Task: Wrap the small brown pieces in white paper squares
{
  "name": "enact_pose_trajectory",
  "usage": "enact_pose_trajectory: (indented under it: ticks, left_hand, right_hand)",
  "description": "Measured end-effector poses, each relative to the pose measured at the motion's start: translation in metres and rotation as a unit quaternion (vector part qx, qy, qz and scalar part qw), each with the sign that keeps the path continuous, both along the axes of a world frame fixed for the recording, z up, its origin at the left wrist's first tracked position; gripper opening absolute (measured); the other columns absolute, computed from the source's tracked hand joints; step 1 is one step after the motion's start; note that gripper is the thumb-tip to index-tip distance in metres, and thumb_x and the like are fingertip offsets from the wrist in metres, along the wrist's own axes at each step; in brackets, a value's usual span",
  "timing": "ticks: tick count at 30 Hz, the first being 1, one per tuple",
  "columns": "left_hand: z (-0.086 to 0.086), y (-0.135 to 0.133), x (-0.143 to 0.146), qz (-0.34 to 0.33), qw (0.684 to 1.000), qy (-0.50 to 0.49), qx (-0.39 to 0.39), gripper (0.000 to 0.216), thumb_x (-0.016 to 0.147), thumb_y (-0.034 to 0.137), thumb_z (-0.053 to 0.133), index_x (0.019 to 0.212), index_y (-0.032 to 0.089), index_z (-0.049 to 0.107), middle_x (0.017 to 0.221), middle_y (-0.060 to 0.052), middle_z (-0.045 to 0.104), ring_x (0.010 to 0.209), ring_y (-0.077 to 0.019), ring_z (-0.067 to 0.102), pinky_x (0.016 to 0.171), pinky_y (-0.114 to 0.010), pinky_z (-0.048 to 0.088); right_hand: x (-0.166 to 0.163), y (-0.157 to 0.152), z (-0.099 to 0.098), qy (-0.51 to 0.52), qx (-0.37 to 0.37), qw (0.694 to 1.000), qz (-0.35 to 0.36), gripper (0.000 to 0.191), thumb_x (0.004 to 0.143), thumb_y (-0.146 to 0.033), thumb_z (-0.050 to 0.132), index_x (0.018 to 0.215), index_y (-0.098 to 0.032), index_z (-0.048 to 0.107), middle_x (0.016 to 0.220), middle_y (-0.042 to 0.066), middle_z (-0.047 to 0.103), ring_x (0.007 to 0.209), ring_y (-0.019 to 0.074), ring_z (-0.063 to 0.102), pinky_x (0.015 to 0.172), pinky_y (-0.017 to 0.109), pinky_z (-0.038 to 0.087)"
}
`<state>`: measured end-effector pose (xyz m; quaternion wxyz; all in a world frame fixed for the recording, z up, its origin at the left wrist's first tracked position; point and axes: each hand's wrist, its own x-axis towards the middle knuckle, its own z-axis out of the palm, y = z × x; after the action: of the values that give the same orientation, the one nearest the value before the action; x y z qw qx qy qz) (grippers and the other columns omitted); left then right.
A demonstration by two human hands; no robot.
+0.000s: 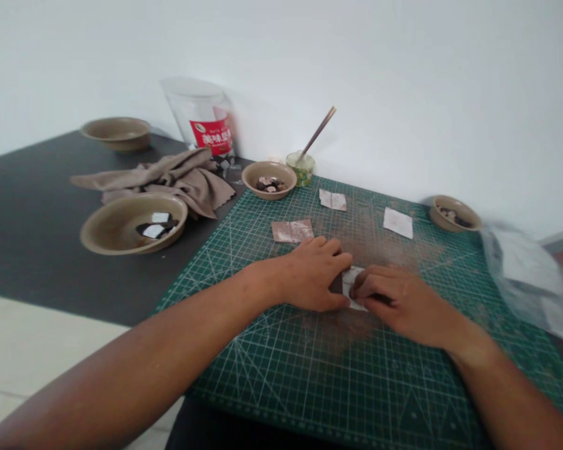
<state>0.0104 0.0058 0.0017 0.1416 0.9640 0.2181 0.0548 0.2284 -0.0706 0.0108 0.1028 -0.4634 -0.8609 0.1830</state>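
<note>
- Green cutting mat (319, 369): open grid between near edge and hands.
- Pale paper sheet (351, 275): mid-mat.
- Left hand (316, 275): half-spread, resting at sheet's left side.
- Right hand (394, 297): fingers curled over sheet; hold indiscernible.
- Bowl (269, 195): mat's far-left corner.

Craft workspace, green cutting mat (347, 381)

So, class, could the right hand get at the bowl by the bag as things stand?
Probably yes: only mat seems to lie between the right hand and that bowl, and the bag lies off to the right.
</note>
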Motion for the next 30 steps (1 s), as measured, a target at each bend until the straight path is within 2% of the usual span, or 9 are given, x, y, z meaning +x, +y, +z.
enact_pose_trajectory:
  ticks: [5, 10, 15, 30]
  left_hand:
    - [-0.001, 0.000, 0.000, 0.004, 1.000, -0.009, 0.005, 0.044, 0.082, 0.053, 0.064, 0.111, 0.021, 0.055, 0.112, -0.009, 0.053, 0.104, -0.0280, 0.050, 0.094, -0.043, 0.040]
    - [0.000, 0.000, -0.001, 0.001, 1.000, 0.001, -0.004, 0.046, 0.083, 0.056, 0.062, 0.112, 0.021, 0.055, 0.114, -0.009, 0.053, 0.105, -0.0278, 0.050, 0.094, -0.042, 0.040]
    - [-0.001, 0.000, 0.000, 0.004, 1.000, -0.007, -0.001, 0.044, 0.082, 0.053, 0.064, 0.110, 0.021, 0.055, 0.111, -0.008, 0.053, 0.105, -0.0272, 0.049, 0.096, -0.042, 0.039]
    - [0.004, -0.001, -0.001, 0.000, 1.000, 0.005, 0.001, 0.039, 0.084, 0.052, 0.061, 0.105, 0.020, 0.056, 0.110, -0.009, 0.053, 0.100, -0.0276, 0.051, 0.092, -0.043, 0.042]
  right_hand:
    - [0.004, 0.003, -0.003, -0.036, 0.061, 0.996, -0.058, 0.012, 0.094, -0.018, 0.058, 0.095, -0.022, 0.069, 0.101, 0.004, 0.072, 0.094, 0.0195, 0.064, 0.086, 0.036, 0.046]
    - [0.007, -0.002, 0.003, -0.058, 0.045, 0.997, 0.017, 0.015, 0.095, -0.018, 0.057, 0.094, -0.024, 0.071, 0.100, 0.001, 0.074, 0.092, 0.0186, 0.066, 0.089, 0.038, 0.043]
    - [0.000, 0.000, -0.001, -0.038, 0.081, 0.996, -0.019, 0.014, 0.094, -0.016, 0.059, 0.096, -0.022, 0.070, 0.105, 0.004, 0.072, 0.097, 0.0206, 0.064, 0.091, 0.039, 0.045]
    - [-0.004, -0.002, -0.009, -0.014, 0.052, 0.999, 0.002, 0.016, 0.099, -0.019, 0.048, 0.097, -0.018, 0.064, 0.103, 0.007, 0.066, 0.093, 0.0206, 0.063, 0.085, 0.038, 0.052]
